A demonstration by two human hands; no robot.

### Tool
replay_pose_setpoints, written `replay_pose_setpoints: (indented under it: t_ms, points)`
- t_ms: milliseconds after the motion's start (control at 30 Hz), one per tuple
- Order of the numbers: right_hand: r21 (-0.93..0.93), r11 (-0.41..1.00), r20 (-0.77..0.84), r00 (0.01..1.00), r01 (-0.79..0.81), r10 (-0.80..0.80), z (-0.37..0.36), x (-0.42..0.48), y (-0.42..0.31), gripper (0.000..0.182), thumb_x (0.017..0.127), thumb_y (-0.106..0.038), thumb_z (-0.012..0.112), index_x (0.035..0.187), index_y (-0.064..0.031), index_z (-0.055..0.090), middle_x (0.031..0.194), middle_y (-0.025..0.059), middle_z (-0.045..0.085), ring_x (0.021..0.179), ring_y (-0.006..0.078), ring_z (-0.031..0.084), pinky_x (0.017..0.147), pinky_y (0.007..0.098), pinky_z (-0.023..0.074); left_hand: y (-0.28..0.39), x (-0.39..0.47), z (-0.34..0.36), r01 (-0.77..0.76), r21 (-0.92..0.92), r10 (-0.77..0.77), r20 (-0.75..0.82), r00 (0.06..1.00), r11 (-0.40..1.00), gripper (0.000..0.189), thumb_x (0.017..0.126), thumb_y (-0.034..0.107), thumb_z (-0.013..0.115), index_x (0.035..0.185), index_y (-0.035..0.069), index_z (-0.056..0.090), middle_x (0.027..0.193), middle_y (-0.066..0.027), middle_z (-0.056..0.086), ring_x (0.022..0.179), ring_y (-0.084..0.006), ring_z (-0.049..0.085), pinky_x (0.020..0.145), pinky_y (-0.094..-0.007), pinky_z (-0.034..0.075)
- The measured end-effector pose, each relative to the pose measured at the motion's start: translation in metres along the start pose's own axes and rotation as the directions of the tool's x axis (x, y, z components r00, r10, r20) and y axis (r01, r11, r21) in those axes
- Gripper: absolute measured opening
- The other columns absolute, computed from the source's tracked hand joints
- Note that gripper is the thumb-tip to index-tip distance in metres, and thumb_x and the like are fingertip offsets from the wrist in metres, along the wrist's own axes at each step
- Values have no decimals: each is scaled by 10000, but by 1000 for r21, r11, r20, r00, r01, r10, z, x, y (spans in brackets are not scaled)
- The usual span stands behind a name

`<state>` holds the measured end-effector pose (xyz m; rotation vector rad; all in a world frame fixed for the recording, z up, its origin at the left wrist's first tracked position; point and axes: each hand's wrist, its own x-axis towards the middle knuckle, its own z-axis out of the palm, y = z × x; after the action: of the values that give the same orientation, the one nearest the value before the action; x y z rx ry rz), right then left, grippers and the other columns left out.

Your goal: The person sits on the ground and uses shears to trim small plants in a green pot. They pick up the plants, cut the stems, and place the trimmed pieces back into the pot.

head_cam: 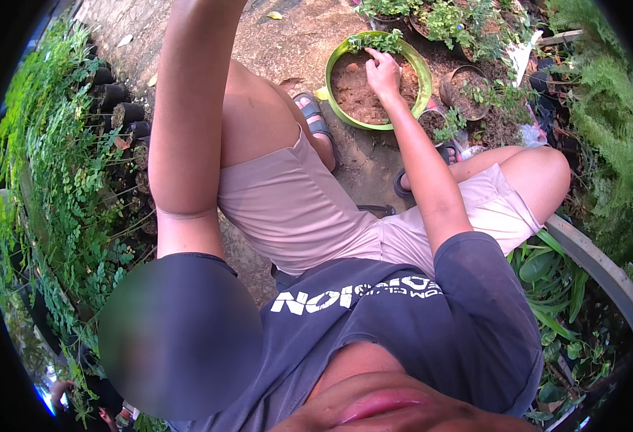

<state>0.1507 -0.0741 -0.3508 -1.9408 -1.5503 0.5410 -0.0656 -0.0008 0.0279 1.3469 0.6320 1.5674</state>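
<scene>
A round green pot [334,102] of reddish-brown soil stands on the ground between my sandalled feet. Over its soil is my right hand [384,75], the index finger stretched out to a small leafy plant [376,42] at the pot's far rim, the other fingers curled; whether anything is pinched under them is hidden. My left arm reaches up past the picture's top edge, so my left hand is out of view. Just right of the green pot are a small pot [431,120] of soil with a leafy sprig beside it, and a brown pot [464,92] with soil.
Dense green plants in black nursery bags [128,114] line the left side. More potted plants [446,24] stand at the upper right, near a torn white plastic piece [522,56]. A curved grey rail [600,270] runs at the right. Parts of another person [60,390] show at the lower left.
</scene>
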Motion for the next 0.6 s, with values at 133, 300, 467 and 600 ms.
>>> replay_pose_setpoints:
  t_ms: [133,300,467,600]
  points:
    - [209,977,-104,992,-42,65,-3,4,7,315,828,-190,622,1099,-183,782,827,100,658,786,268,664,753,384,536,5,-2,4,53,-2,-53,-31,998,999,271,1036,214,516,1142,32,688,1176,-65,655,1120,-157,572,1086,-394,439]
    - [81,994,-94,992,-80,87,-10,0,8,258,843,-210,626,1036,-181,794,882,83,689,835,257,673,819,399,519,2,-2,1,53,-12,-54,-41,998,999,269,1034,208,516,1137,29,689,1157,-59,652,1103,-152,573,1085,-393,439]
    - [-203,979,-63,998,12,-25,-7,-6,11,246,861,-257,617,1021,-196,794,957,93,700,975,272,661,914,452,477,-1,-1,-1,28,2,-28,-12,1000,1000,276,1035,205,510,1145,22,686,1180,-66,645,1121,-161,567,1086,-393,438]
    - [-221,975,-48,999,-21,11,-5,-4,8,291,859,-252,611,1089,-200,781,1099,114,701,1103,295,624,993,463,418,6,-3,5,69,18,-68,-42,997,997,286,1040,203,497,1153,18,683,1205,-76,639,1141,-168,560,1088,-393,436]
